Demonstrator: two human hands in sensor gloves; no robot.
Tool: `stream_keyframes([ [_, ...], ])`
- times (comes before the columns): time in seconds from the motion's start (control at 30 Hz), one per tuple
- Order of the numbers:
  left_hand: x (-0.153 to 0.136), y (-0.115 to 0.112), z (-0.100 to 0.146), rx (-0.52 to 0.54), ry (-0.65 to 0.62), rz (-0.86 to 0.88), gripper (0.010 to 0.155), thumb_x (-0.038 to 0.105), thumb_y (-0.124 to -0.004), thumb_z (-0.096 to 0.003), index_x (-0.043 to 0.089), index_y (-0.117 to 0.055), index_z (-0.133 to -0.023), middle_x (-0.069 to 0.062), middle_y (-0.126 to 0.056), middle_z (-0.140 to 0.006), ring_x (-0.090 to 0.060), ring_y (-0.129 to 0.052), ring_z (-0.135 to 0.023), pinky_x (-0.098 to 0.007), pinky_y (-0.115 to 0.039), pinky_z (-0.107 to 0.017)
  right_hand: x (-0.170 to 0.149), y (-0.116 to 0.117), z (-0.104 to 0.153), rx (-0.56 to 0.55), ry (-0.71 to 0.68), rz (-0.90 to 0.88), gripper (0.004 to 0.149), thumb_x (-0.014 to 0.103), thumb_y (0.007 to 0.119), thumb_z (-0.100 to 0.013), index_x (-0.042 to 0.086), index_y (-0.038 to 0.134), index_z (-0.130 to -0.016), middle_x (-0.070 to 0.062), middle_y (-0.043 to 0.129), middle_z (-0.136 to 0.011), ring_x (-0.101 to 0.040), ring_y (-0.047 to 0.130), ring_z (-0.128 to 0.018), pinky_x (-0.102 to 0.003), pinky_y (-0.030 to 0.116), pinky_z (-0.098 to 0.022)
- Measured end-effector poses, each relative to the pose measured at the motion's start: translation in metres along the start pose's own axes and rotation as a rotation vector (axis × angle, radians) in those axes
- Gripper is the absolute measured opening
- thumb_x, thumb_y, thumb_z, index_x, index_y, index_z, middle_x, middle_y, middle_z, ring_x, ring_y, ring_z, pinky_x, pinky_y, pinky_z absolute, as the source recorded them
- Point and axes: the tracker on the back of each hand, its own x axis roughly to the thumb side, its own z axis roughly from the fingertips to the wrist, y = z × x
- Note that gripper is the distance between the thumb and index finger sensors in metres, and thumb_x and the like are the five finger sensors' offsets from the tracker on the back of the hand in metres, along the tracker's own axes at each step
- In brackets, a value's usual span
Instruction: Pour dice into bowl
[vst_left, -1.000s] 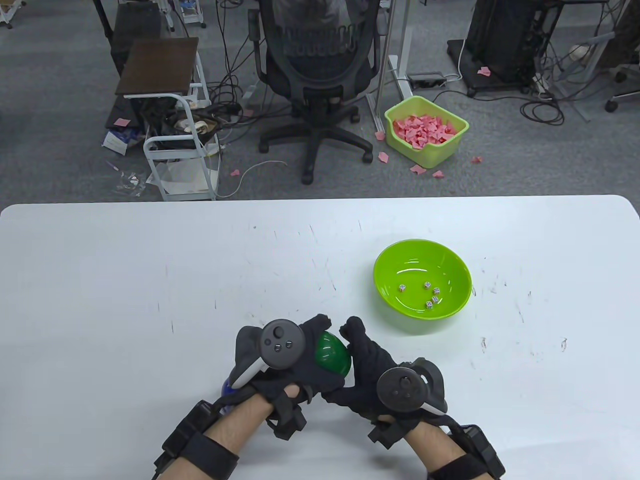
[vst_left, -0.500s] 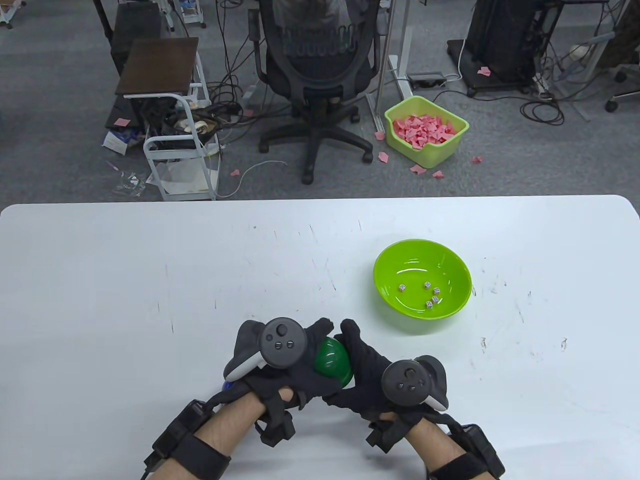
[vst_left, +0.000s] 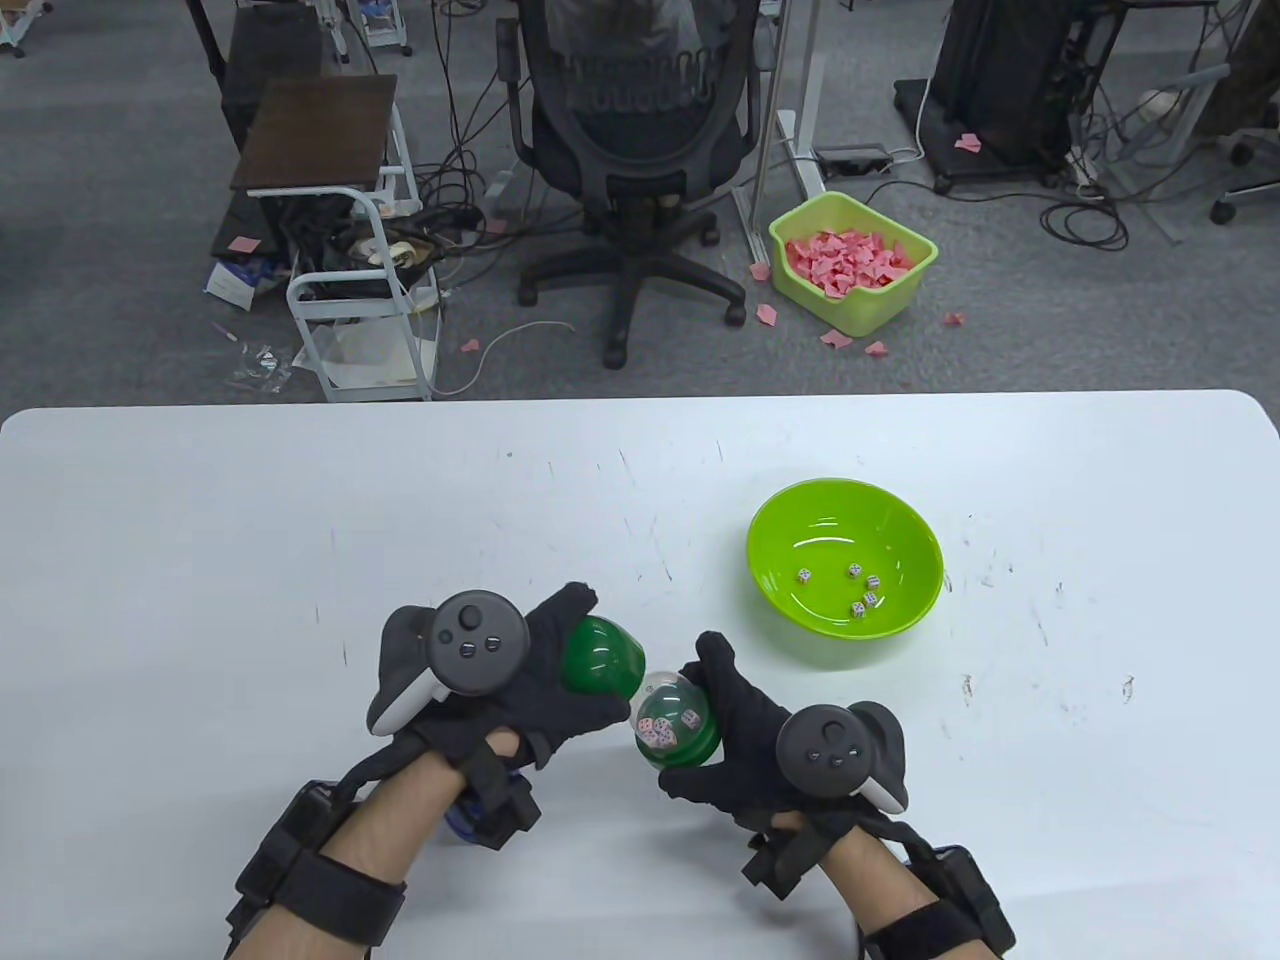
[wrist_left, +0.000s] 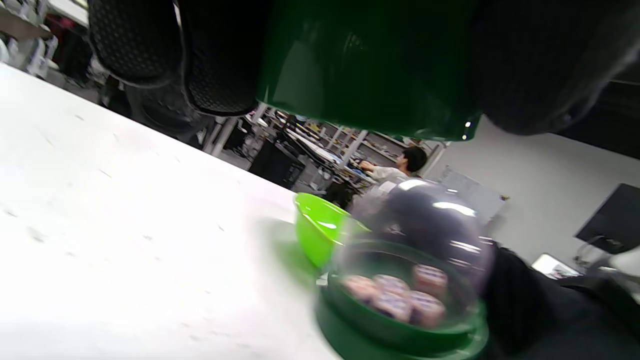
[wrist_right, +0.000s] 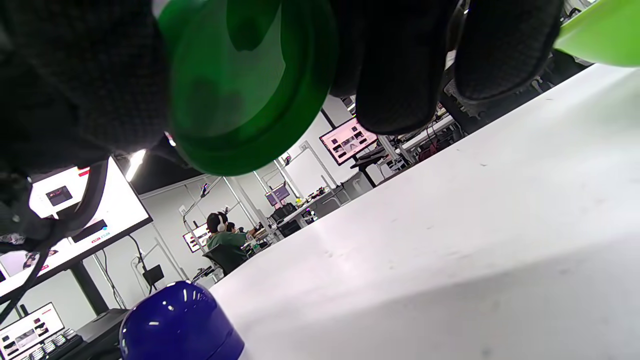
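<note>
5 dice (vst_left: 858, 587) in green bowl (vst_left: 905, 620)

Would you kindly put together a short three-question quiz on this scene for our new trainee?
1. True or false: the left hand holds the dark green cover apart from the dice cup.
2. Multiple choice: where are the loose dice lying? A) on the table B) in the lime bowl C) in the left hand
3. Fill in: the dice in the cup that the right hand holds sit under a clear ____.

Key: 1 true; 2 B; 3 dome.
</note>
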Motion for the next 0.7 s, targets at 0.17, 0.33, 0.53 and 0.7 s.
stream_keyframes([
  [0.17,-0.037,0.011,0.002,0.034,0.111,-0.094,0.100,0.065,-0.092,-0.0312,0.021,-0.042,-0.106,-0.014,-0.068,-0.105,-0.037,-0.084,-0.091,-0.058,-0.073,-0.068,-0.004,-0.005,0.001,-0.020,0.013,-0.008,0.117,0.053,0.094,-0.040,-0.004,0.020,-0.111,-0.024,0.066,-0.110,-0.046,0.088,-0.074,-0.071,0.070,-0.060],
  [0.33,-0.076,0.015,0.003,0.054,0.222,-0.158,0.099,0.062,-0.094,-0.0305,0.023,-0.044,-0.106,-0.016,-0.067,-0.106,-0.038,-0.082,-0.090,-0.057,-0.073,-0.068,-0.005,-0.009,0.001,-0.035,0.015,-0.009,0.117,0.053,0.094,-0.040,-0.004,0.020,-0.111,-0.025,0.066,-0.110,-0.047,0.088,-0.074,-0.071,0.070,-0.060],
  [0.53,-0.115,0.013,0.007,0.057,0.327,-0.217,0.096,0.060,-0.096,-0.0299,0.028,-0.049,-0.107,-0.015,-0.062,-0.107,-0.037,-0.084,-0.089,-0.054,-0.074,-0.068,-0.007,-0.011,0.001,-0.043,0.016,-0.009,0.116,0.053,0.094,-0.040,-0.003,0.020,-0.111,-0.025,0.066,-0.110,-0.046,0.088,-0.074,-0.071,0.070,-0.060],
  [0.7,-0.141,0.006,0.014,0.054,0.392,-0.296,0.097,0.058,-0.097,-0.0291,0.027,-0.049,-0.107,-0.013,-0.065,-0.106,-0.036,-0.083,-0.091,-0.056,-0.073,-0.069,-0.007,-0.011,0.002,-0.045,0.017,-0.008,0.117,0.053,0.094,-0.040,-0.003,0.021,-0.111,-0.025,0.065,-0.110,-0.046,0.088,-0.074,-0.071,0.070,-0.060],
])
